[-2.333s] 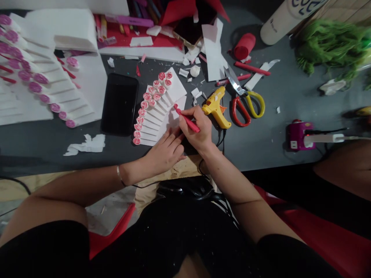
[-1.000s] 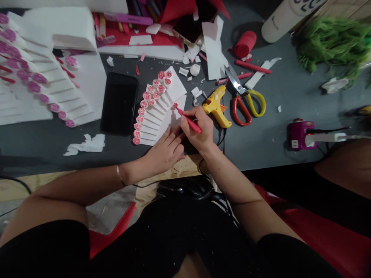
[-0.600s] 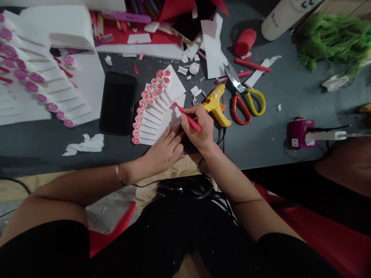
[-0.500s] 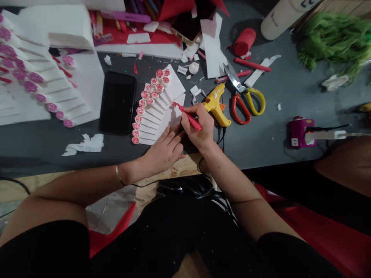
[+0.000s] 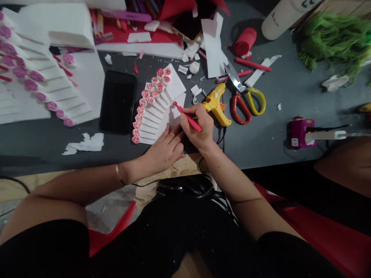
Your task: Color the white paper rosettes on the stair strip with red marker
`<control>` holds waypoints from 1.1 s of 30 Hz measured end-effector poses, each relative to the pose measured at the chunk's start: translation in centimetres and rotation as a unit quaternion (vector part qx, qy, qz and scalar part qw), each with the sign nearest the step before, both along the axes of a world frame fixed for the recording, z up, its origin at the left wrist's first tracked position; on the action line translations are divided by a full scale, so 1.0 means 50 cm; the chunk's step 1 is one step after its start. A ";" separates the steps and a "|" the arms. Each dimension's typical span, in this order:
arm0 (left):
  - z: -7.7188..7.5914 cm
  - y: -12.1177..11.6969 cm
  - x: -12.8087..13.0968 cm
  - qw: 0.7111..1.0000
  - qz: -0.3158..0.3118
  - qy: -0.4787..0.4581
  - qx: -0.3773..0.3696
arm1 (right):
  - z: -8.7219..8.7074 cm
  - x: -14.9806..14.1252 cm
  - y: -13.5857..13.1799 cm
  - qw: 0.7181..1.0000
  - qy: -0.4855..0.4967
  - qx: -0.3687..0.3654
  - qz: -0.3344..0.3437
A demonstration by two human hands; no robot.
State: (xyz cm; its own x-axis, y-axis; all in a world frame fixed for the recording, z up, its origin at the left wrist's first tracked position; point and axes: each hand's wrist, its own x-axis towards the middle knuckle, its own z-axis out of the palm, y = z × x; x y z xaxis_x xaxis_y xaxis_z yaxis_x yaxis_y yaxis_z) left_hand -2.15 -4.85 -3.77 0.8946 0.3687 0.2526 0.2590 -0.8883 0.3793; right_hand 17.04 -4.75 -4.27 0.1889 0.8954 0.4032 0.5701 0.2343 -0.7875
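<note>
My right hand grips a red marker, its tip touching a small red patch on the white paper. My left hand lies with fingers extended on the lower edge of the white paper piece. Along the left side of this paper runs a fanned row of white paper rolls with red-coloured, rose-like ends. Close to my right hand, a yellow glue gun rests on the dark table.
Scissors with red and yellow handles lie beyond the glue gun. A black phone sits left of the paper. Purple-tipped paper rolls spread at far left. A purple power adapter, green fibres and a white bottle are at right.
The marker tip has shifted very slightly at the red patch, with my right hand moving a little. My left hand stays in place on the paper.
</note>
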 end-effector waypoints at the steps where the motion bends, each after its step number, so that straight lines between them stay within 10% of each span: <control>1: 0.000 0.000 0.000 1.000 0.001 0.000 -0.003 | -0.001 0.000 0.000 1.000 0.001 -0.002 0.003; 33: -0.008 -0.007 0.003 1.000 0.010 0.001 0.029 | -0.002 0.002 0.001 0.998 -0.032 0.049 -0.024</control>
State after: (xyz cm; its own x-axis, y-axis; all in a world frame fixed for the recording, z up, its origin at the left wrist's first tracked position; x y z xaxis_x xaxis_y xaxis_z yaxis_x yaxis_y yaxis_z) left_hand -1.98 -5.21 -4.16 0.8878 0.3719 0.2712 0.2782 -0.9030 0.3274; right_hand 17.12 -4.72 -4.35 0.2011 0.8413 0.5018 0.6308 0.2807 -0.7234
